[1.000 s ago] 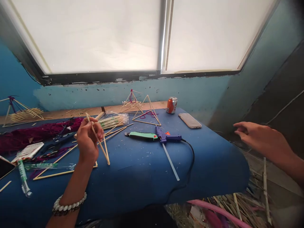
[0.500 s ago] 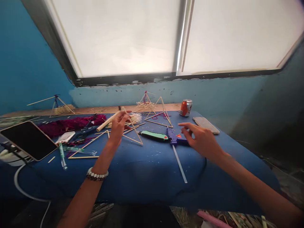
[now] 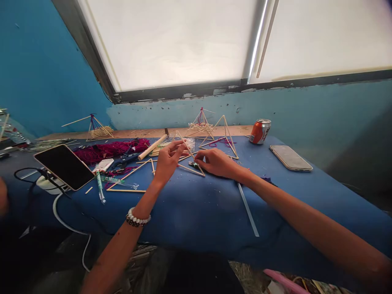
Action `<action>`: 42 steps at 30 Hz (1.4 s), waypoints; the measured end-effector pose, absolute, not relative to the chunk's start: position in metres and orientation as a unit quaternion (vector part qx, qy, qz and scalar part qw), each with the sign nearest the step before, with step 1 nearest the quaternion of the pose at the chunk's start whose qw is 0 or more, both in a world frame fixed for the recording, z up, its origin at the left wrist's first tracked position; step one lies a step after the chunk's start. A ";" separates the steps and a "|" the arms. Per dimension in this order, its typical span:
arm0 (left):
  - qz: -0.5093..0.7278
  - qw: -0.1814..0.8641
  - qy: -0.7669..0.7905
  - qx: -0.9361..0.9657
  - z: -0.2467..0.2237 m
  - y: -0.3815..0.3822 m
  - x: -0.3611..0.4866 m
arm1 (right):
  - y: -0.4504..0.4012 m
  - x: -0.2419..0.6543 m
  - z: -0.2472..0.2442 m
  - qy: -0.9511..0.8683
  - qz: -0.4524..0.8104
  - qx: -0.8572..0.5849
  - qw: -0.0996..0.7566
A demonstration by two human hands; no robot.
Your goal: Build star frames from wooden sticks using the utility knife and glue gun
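My left hand [image 3: 168,161] grips a thin wooden stick triangle [image 3: 192,169] near its top, above the blue table. The fingers of my right hand [image 3: 214,161] pinch the triangle's right side, close to its lower corner. Beneath my right forearm lies the glue gun, mostly hidden; its clear glue stick [image 3: 248,210] sticks out toward the front. Only the tip of the green-handled cutter shows beside my right fingertips. Left of my left hand, another stick frame [image 3: 126,190] lies flat. A standing stick pyramid [image 3: 226,134] is behind my right hand.
At the left are a tilted phone [image 3: 64,166], cables, magenta yarn [image 3: 113,151] and plastic wrappers. Small pyramids stand at the back. A soda can [image 3: 260,131] and another phone [image 3: 290,157] are at the right. Part of another person shows at the far left edge.
My right hand has moved left from above the glue gun and closed on the triangle's side. My left hand still holds the triangle. The view has shifted left.
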State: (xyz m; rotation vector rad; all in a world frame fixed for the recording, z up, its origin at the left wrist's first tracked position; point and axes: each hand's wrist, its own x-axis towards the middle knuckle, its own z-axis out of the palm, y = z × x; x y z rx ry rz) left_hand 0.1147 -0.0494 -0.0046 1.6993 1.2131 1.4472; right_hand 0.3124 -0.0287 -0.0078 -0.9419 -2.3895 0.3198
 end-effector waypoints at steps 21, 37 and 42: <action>0.530 0.115 0.511 0.667 -0.041 -0.060 0.077 | -0.018 0.343 -0.011 -0.861 0.264 -0.276 0.336; 0.506 0.127 0.497 0.693 -0.046 -0.058 0.074 | -0.018 0.341 -0.019 -0.896 0.147 -0.320 0.271; 0.522 0.134 0.507 0.673 -0.045 -0.057 0.073 | -0.024 0.340 -0.012 -0.896 0.147 -0.320 0.272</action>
